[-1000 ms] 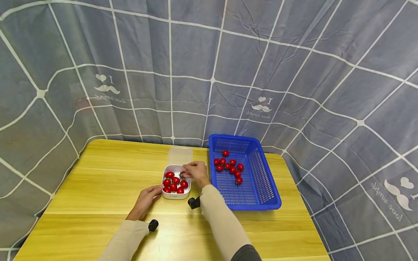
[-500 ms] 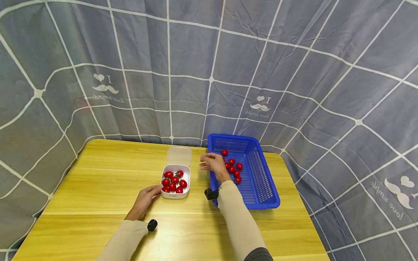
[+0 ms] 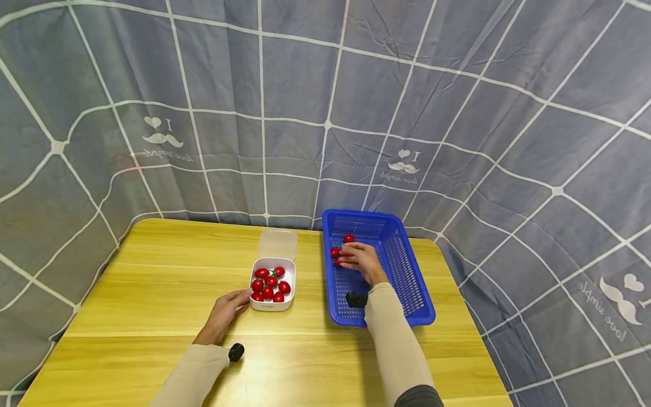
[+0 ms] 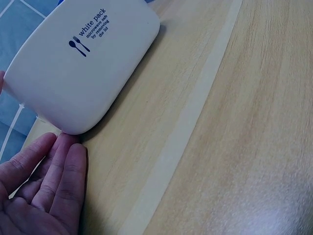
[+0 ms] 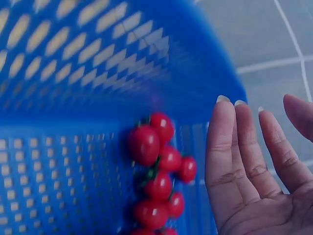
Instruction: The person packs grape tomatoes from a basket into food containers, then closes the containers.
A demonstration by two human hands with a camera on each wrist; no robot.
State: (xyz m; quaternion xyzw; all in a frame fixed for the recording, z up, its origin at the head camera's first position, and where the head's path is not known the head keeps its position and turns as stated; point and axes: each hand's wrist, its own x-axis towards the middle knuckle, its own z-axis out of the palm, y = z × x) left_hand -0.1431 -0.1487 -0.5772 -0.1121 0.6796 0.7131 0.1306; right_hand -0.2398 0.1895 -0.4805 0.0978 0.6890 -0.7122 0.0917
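On the table sits a white lidded box (image 3: 272, 306), its lid (image 3: 278, 244) folded back behind it. Several red cherry tomatoes (image 3: 270, 281) lie inside. My left hand (image 3: 226, 314) touches the box's left side with its fingertips; in the left wrist view the fingers (image 4: 68, 181) are nearly straight at the box's lower corner. Over the blue basket (image 3: 428, 294) my right hand (image 3: 363, 261) hovers with extended fingers and holds nothing. Several cherry tomatoes (image 5: 151, 213) lie in the basket below it, some hidden by the hand in the head view.
The wooden table (image 3: 168, 271) stretches to the left and front of the box. A grey curtain (image 3: 295, 141) with white lines hangs close behind the table and around its sides. The basket's raised walls stand right of the box.
My right hand let go of a cherry tomato in the white box, then moved right, over the basket. The left hand has stayed at the box.
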